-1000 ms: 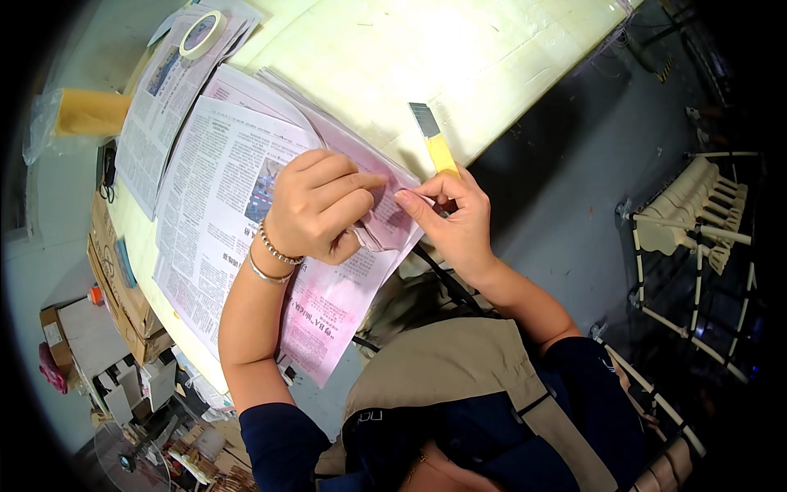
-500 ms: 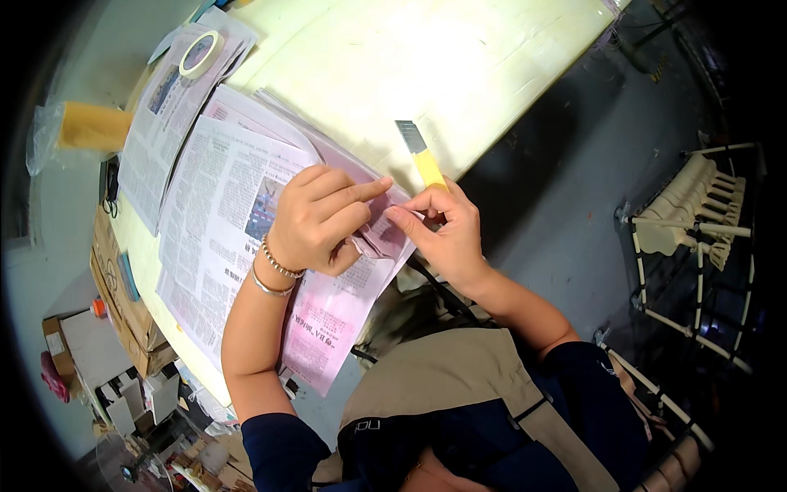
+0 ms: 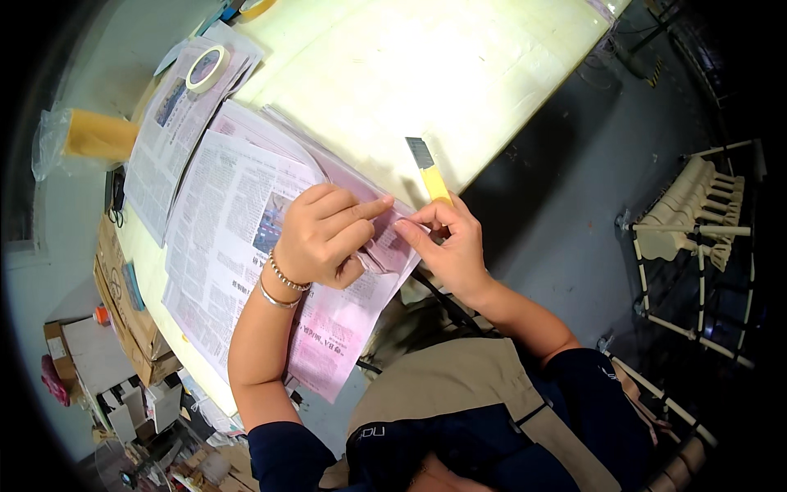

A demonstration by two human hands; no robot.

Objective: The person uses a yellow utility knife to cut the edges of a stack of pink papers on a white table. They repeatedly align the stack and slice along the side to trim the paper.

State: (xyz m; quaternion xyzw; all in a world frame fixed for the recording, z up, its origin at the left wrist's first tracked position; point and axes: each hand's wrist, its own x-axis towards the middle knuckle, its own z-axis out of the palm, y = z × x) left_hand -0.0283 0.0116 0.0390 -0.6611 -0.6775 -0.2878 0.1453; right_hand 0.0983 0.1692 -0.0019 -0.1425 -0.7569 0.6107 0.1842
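Observation:
My left hand [image 3: 328, 234], with bracelets at the wrist, rests on a stack of newspaper [image 3: 238, 180] at the table's near edge. Its fingers are curled on a folded, pinkish newspaper sheet [image 3: 332, 328], the index finger stretched along the fold. Just right of it, my right hand [image 3: 451, 250] pinches the sheet's corner between thumb and index finger. Beyond the right hand's knuckles shows a yellow-handled tool [image 3: 430, 172] with a flat, dark grey, lined end; its lower part is hidden by the hand. Whether those fingers touch it I cannot tell.
Another newspaper pile [image 3: 168, 156] lies farther left, a masking tape roll [image 3: 195, 84] on top. Beside it is an orange-yellow roll in plastic [image 3: 98, 135]. The pale table [image 3: 508, 107] stretches away. Cardboard [image 3: 123, 295] stands left; a beige chair [image 3: 697, 201] stands right on the floor.
The whole view has shifted slightly, with things sitting a little lower and farther right. Both hands keep nearly the same pose on the newspaper.

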